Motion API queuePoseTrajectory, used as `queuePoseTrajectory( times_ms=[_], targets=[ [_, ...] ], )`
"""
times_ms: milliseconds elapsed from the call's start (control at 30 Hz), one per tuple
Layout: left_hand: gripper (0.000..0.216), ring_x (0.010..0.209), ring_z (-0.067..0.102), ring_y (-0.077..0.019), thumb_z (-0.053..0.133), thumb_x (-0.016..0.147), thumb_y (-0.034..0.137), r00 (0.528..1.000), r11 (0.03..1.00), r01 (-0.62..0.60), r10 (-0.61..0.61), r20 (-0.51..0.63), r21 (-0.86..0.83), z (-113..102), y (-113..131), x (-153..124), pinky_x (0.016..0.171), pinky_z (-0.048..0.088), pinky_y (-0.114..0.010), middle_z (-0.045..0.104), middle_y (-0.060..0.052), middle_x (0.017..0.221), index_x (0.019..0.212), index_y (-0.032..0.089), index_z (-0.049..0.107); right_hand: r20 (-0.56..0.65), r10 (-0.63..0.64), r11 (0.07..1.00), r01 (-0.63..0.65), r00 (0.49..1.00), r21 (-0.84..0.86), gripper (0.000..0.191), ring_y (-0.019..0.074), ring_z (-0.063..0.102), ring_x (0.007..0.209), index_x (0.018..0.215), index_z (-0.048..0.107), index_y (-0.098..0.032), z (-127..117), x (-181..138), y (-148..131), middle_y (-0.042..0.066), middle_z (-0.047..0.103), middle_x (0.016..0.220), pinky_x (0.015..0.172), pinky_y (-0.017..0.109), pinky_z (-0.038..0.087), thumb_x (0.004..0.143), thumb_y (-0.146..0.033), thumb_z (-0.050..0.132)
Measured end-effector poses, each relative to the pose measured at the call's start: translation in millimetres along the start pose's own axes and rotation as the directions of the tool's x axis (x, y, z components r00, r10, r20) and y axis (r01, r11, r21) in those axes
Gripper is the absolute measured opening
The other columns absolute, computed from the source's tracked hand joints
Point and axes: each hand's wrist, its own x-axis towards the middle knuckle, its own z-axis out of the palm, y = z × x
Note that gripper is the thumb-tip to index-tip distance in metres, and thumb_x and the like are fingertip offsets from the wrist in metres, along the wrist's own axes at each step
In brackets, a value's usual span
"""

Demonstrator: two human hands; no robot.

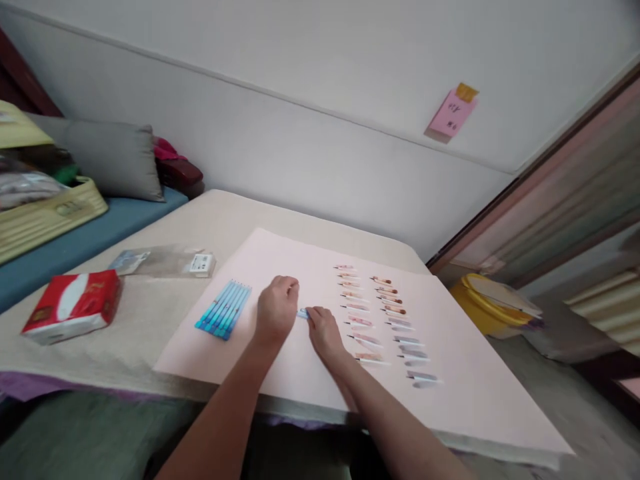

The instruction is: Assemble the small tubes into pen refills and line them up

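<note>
My left hand (277,305) is closed in a pinch above the pale pink sheet (290,247); whatever its fingers hold is hidden. Just to its right, my right hand (324,328) has its fingers closed on the end of a small blue-and-white piece (303,313), possibly part of a pen. A tight row of blue pens (225,310) lies left of my hands. To the right, slim pen-like pieces with dark tips lie in two columns: pink and orange patterned ones (357,321) in the nearer column, brown and grey ones (393,300) in the farther.
A red tissue pack (73,305) and a clear plastic wrapper (167,260) with a white label lie on the beige tabletop (230,207). Behind are a wall with a pink note (454,112), a grey cushion (117,157) and a yellow basket (55,217). A yellow bin (483,308) stands right.
</note>
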Motion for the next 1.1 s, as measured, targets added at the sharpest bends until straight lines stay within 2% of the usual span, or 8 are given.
queuePoseTrajectory(
  times_ms=[100, 200, 400, 533, 667, 800, 1100],
  targets=[
    [0.016, 0.073, 0.062, -0.0152, 0.050, 0.078, 0.023, 0.987, 0.983, 0.143, -0.150, -0.056, -0.118, -11.9, -6.9, 4.4, 0.071, 0.044, -0.025, 0.067, -0.004, 0.078, 0.079, 0.018, 0.065, -0.051, -0.012, 0.998, 0.015, 0.999, 0.054, 0.030, 0.0185, 0.050, 0.097, 0.117, 0.055, -0.023, -1.4, -33.3, -7.6, 0.006, 0.060, 0.107, 0.084, 0.027, 0.035, 0.092, -0.018, 0.039],
    [0.017, 0.069, 0.063, -0.0158, 0.051, 0.075, 0.026, 0.954, 0.936, 0.282, -0.297, -0.046, -0.210, -18.4, -10.0, 5.2, 0.065, 0.044, -0.025, 0.067, -0.002, 0.069, 0.077, 0.019, 0.066, -0.047, 0.002, 0.997, 0.002, 0.999, 0.072, 0.029, 0.0187, 0.051, 0.097, 0.115, 0.056, -0.023, -6.9, -44.3, -9.3, 0.005, 0.060, 0.107, 0.083, 0.027, 0.036, 0.091, -0.018, 0.042],
    [0.018, 0.070, 0.065, -0.0165, 0.052, 0.073, 0.029, 0.946, 0.924, 0.322, -0.320, 0.045, -0.209, -7.5, -16.1, 4.8, 0.064, 0.044, -0.025, 0.067, -0.002, 0.068, 0.076, 0.019, 0.067, 0.021, 0.032, 0.995, -0.034, 0.999, 0.091, 0.026, 0.0189, 0.051, 0.095, 0.112, 0.056, -0.023, -18.1, -40.7, -5.3, 0.005, 0.060, 0.106, 0.081, 0.028, 0.037, 0.087, -0.021, 0.049],
    [0.017, 0.070, 0.065, -0.0158, 0.053, 0.073, 0.029, 0.956, 0.942, 0.293, -0.286, 0.069, -0.165, 0.6, -22.3, 6.7, 0.066, 0.044, -0.024, 0.066, 0.000, 0.066, 0.074, 0.019, 0.066, 0.064, 0.018, 0.994, -0.025, 0.998, 0.106, 0.024, 0.0186, 0.051, 0.097, 0.111, 0.056, -0.021, -25.1, -36.3, 2.5, 0.007, 0.060, 0.104, 0.081, 0.028, 0.037, 0.091, -0.025, 0.043],
    [0.016, 0.069, 0.064, -0.0149, 0.053, 0.074, 0.029, 0.962, 0.958, 0.269, -0.262, 0.079, -0.098, 3.6, -23.5, 7.8, 0.065, 0.043, -0.024, 0.065, 0.000, 0.065, 0.075, 0.019, 0.066, 0.194, 0.023, 1.000, -0.027, 0.981, 0.015, 0.022, 0.0183, 0.054, 0.090, 0.103, 0.059, -0.022, -36.3, -27.6, 13.9, 0.006, 0.061, 0.102, 0.074, 0.028, 0.037, 0.089, -0.022, 0.043],
    [0.018, 0.067, 0.060, -0.0140, 0.050, 0.076, 0.027, 0.960, 0.970, 0.243, -0.240, 0.146, 0.001, 9.3, -20.2, 5.0, 0.063, 0.041, -0.025, 0.066, 0.001, 0.067, 0.073, 0.020, 0.066, 0.297, 0.060, 0.998, -0.052, 0.953, -0.035, 0.019, 0.0181, 0.055, 0.091, 0.095, 0.061, -0.022, -39.2, -19.5, 21.5, 0.006, 0.060, 0.098, 0.066, 0.026, 0.037, 0.087, -0.022, 0.044],
    [0.017, 0.069, 0.056, -0.0145, 0.048, 0.078, 0.023, 0.950, 0.978, 0.093, -0.143, 0.276, 0.185, 22.4, -15.5, -3.8, 0.065, 0.038, -0.027, 0.065, 0.000, 0.072, 0.071, 0.021, 0.064, 0.314, 0.093, 0.996, -0.085, 0.945, -0.041, 0.020, 0.0193, 0.056, 0.094, 0.098, 0.060, -0.021, -37.9, -14.2, 21.3, 0.008, 0.057, 0.103, 0.065, 0.027, 0.039, 0.089, -0.021, 0.042]
  ],
)
